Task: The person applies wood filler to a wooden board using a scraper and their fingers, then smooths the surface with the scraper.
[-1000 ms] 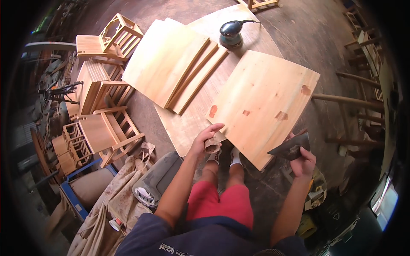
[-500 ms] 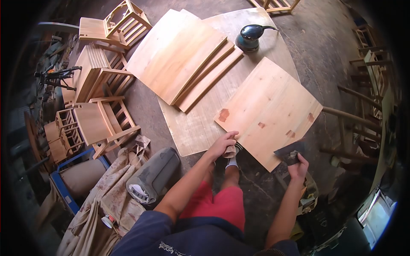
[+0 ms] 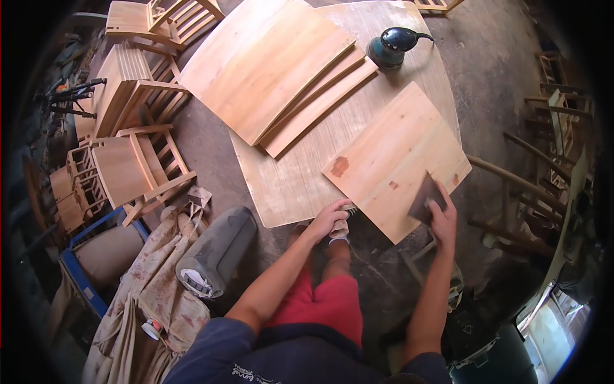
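Note:
A pale wooden board (image 3: pixel 390 150) with several reddish-brown patches lies angled over the front right of a larger wooden panel (image 3: pixel 281 198). My left hand (image 3: pixel 328 221) is closed at the board's near-left edge, its fingers round a small beige, crumpled-looking piece (image 3: pixel 339 228); I cannot tell what it is. My right hand (image 3: pixel 442 214) grips a thin dark flat sheet (image 3: pixel 423 200), thumb on its face. The sheet overlaps the board's near-right part and covers one of the patches. Two patches show beyond it, plus a large brown one (image 3: pixel 339 167) near the left corner.
Stacked boards (image 3: pixel 275 70) lie on the large panel, with a power sander (image 3: pixel 391 48) behind them. Wooden chairs (image 3: pixel 144 160) crowd the left. A grey cylindrical item (image 3: pixel 220 249) and a stained cloth (image 3: pixel 163 291) are near my left arm. More wooden frames (image 3: pixel 521 182) stand at right.
My right hand has moved up and over the board with the dark sheet, which was beyond its near-right edge. My left hand stays at the board's edge. The whole view has shifted slightly.

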Demonstrator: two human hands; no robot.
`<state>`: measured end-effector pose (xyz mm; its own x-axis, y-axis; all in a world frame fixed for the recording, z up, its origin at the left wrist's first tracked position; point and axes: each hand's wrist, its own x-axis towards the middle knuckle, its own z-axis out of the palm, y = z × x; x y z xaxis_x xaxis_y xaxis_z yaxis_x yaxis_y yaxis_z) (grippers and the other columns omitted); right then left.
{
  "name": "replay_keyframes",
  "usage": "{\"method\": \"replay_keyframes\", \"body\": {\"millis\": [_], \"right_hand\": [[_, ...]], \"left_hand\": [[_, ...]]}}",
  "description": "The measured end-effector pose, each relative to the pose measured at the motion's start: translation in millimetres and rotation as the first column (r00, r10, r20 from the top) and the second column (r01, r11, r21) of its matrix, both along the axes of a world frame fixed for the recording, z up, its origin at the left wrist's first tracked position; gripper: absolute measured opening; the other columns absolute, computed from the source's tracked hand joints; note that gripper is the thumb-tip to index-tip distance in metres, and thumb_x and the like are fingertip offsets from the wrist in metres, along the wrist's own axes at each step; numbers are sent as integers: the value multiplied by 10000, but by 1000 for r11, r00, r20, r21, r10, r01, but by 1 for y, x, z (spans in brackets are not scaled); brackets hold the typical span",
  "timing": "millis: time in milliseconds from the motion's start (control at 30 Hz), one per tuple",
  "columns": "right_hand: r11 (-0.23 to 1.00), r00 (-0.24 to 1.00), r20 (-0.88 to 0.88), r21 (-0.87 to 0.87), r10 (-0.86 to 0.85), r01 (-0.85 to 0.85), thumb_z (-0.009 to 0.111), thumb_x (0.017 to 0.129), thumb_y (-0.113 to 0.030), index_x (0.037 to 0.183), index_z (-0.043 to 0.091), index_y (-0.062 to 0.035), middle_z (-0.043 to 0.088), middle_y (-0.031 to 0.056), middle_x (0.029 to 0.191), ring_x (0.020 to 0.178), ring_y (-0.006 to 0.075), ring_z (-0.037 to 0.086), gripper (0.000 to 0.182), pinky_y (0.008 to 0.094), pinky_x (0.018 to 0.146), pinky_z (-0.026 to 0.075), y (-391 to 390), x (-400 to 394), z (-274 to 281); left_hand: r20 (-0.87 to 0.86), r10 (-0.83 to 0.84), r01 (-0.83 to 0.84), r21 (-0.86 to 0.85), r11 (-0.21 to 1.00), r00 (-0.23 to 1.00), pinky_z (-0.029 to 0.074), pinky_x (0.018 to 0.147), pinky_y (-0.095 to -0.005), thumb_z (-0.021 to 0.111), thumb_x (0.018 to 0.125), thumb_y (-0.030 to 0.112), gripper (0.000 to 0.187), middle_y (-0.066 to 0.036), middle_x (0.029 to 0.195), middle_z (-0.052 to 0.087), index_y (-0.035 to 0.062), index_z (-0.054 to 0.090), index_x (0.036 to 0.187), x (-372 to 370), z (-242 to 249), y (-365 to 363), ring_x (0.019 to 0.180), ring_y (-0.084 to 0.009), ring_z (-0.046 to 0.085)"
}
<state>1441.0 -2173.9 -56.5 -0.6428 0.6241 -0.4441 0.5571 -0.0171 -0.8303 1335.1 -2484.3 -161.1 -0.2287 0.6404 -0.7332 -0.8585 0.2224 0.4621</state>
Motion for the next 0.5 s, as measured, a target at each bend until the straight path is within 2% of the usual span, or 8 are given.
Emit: {"method": "replay_keyframes", "body": {"millis": [33, 100, 167, 267, 300, 400, 433, 500], "right_hand": [[944, 980, 36, 265, 194, -197, 495, 901, 27, 1396, 571, -60, 661, 139, 1262, 1123, 279, 635, 508, 344, 1002, 475, -8, -30, -2], [732, 852, 329, 441, 407, -520, 503, 848, 42, 1401, 567, -103, 654, 121, 1287, 1073, 294, 622, 575, 352, 949, 494, -17, -90, -4], [526, 792, 337, 607, 509, -596, 530, 805, 28, 1415, 545, -112, 622, 67, 1358, 1097, 295, 580, 626, 374, 929, 474, -22, -120, -37], [209, 712, 451, 747, 538, -631, 549, 783, 32, 1434, 525, -153, 574, 52, 1419, 1150, 276, 559, 677, 379, 971, 449, -23, -139, -69], [174, 690, 496, 732, 527, -659, 565, 789, 10, 1472, 477, -176, 547, 23, 1452, 1191, 244, 532, 713, 360, 996, 421, -23, -141, -77], [85, 675, 501, 766, 542, -637, 571, 781, 9, 1460, 490, -151, 548, 27, 1453, 1180, 242, 538, 703, 364, 990, 421, -26, -140, -92], [80, 676, 504, 768, 538, -636, 574, 781, 3, 1459, 492, -147, 550, 27, 1451, 1179, 241, 538, 699, 366, 989, 419, -27, -140, -93], [71, 679, 506, 772, 532, -631, 581, 780, -10, 1456, 496, -137, 553, 27, 1449, 1178, 239, 538, 693, 372, 987, 413, -31, -143, -95]], "left_hand": [[-32, 10, -10, -3, 1000, 999, 467, 763, -229, 549, 899, 94, 514, -35, 1017, 582, 16, 505, 1406, 1, 1, 1, 849, -96, 551], [-96, 30, -31, -13, 999, 995, 460, 742, -224, 547, 901, 90, 502, -7, 948, 575, 24, 520, 1397, 1, 7, 0, 811, -85, 542], [-42, 49, -50, -16, 999, 998, 458, 740, -221, 549, 899, 88, 504, 1, 951, 577, 29, 526, 1399, -2, 17, -6, 802, -80, 536], [26, 70, -69, -11, 998, 997, 455, 752, -217, 546, 897, 79, 517, 3, 977, 581, 30, 521, 1411, -7, 17, -30, 814, -77, 530], [47, 79, -79, -9, 997, 996, 454, 758, -216, 545, 897, 76, 523, 2, 989, 582, 30, 517, 1417, -8, 15, -38, 822, -76, 530], [48, 150, -150, -7, 989, 987, 451, 745, -212, 541, 898, 64, 532, 9, 962, 577, 28, 508, 1428, -10, 9, -62, 811, -74, 527], [-13, 144, -144, -43, 989, 990, 448, 717, -211, 534, 901, 55, 532, 15, 933, 570, 23, 502, 1431, -10, 9, -66, 779, -68, 523], [19, 159, -158, -48, 986, 987, 444, 718, -207, 522, 905, 69, 550, 4, 996, 575, 22, 474, 1451, -7, 6, -76, 773, -58, 513]]}}
